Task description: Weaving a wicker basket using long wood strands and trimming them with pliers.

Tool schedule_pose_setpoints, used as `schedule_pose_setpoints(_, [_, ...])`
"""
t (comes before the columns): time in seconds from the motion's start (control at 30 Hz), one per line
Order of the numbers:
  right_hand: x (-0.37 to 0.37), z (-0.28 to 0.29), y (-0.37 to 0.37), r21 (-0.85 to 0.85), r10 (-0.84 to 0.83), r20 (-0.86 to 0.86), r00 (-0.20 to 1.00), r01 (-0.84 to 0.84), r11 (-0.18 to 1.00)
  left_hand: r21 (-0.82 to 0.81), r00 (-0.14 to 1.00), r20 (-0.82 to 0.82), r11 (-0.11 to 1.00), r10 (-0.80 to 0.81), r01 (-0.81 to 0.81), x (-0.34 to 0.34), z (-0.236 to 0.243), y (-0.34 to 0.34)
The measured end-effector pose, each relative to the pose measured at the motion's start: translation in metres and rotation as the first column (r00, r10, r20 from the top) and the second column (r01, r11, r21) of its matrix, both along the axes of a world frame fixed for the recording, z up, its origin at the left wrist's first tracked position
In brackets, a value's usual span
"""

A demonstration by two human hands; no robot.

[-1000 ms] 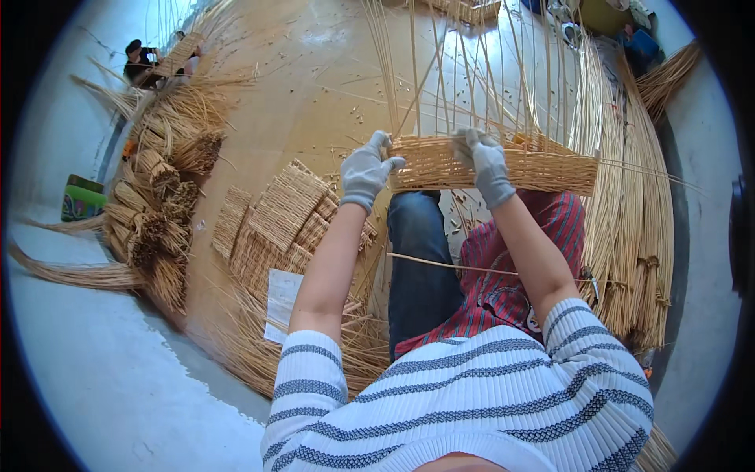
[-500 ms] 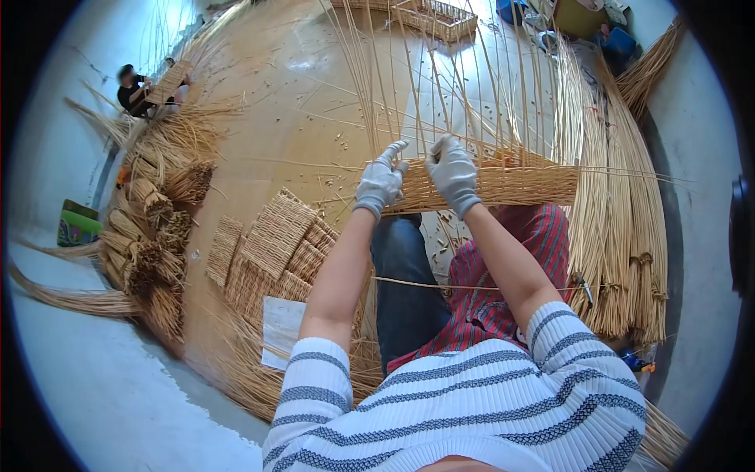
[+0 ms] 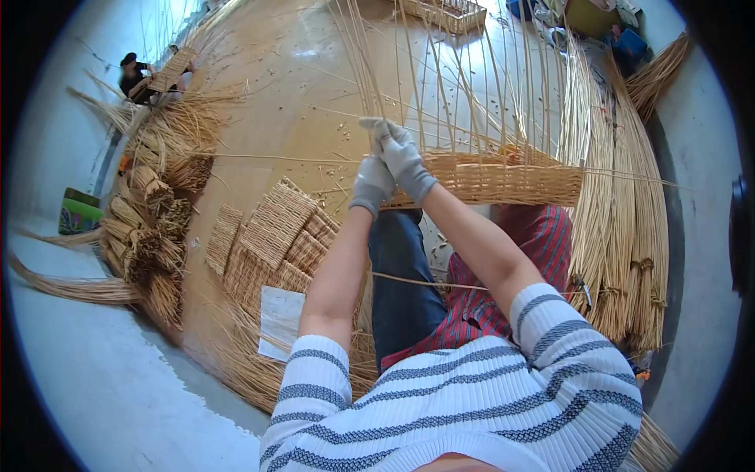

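Head view: the left hand in a pale grey-white knit glove (image 3: 371,182) is at the left end of a long, low, tan woven wicker basket piece (image 3: 503,181). The right hand in a matching pale glove (image 3: 399,157) crosses over to the same end, overlapping the left. Right fingers are bent and close together, narrow grip, near the base of thin upright tan wicker rods (image 3: 364,63); cannot tell which strand, if any, is pinched. Left fingers mostly hidden behind the right hand, so its grip cannot be told either.

Basket piece lies crosswise above the person's knees, over a dark blue trouser leg (image 3: 405,275) and a red striped cloth (image 3: 484,311). More rods stand up along its length. One long pale strand (image 3: 291,159) runs left from near the hands; thin loose strands (image 3: 645,179) stick out past the right end.

Left floor: flat tan woven panels (image 3: 279,224) in an overlapping pile, white paper sheet (image 3: 281,322) just below, thick tied straw-coloured bundles (image 3: 149,252) beyond. Right: long straight pale rod bundles (image 3: 621,236). Top: a shallow rectangular wicker tray (image 3: 448,14). Upper left: a co-worker in dark clothing (image 3: 132,79), sitting with a woven panel.
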State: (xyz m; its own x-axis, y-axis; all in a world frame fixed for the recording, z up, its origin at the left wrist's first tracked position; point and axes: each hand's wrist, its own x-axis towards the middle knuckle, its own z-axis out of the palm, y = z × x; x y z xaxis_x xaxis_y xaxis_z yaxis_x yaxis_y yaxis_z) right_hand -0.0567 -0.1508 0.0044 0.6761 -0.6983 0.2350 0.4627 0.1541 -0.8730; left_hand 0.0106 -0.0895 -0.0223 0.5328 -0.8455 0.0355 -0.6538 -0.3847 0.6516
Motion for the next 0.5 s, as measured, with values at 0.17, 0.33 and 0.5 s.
schedule_pose_setpoints(0.17, [-0.067,-0.007,-0.001,-0.051,-0.233,0.102,0.967,0.239,0.97,-0.016,0.92,0.377,0.992,-0.111,0.126,-0.024,-0.002,0.003])
schedule_pose_setpoints(0.33, [-0.185,-0.003,0.091,0.165,-0.339,-0.18,0.923,0.368,0.915,0.257,0.936,0.349,0.965,-0.051,-0.044,-0.025,0.034,0.006])
schedule_pose_setpoints(0.5, [-0.208,-0.008,0.159,0.802,0.101,-0.11,0.989,0.028,0.596,0.321,0.953,0.147,0.924,-0.266,0.208,-0.016,0.054,0.009])
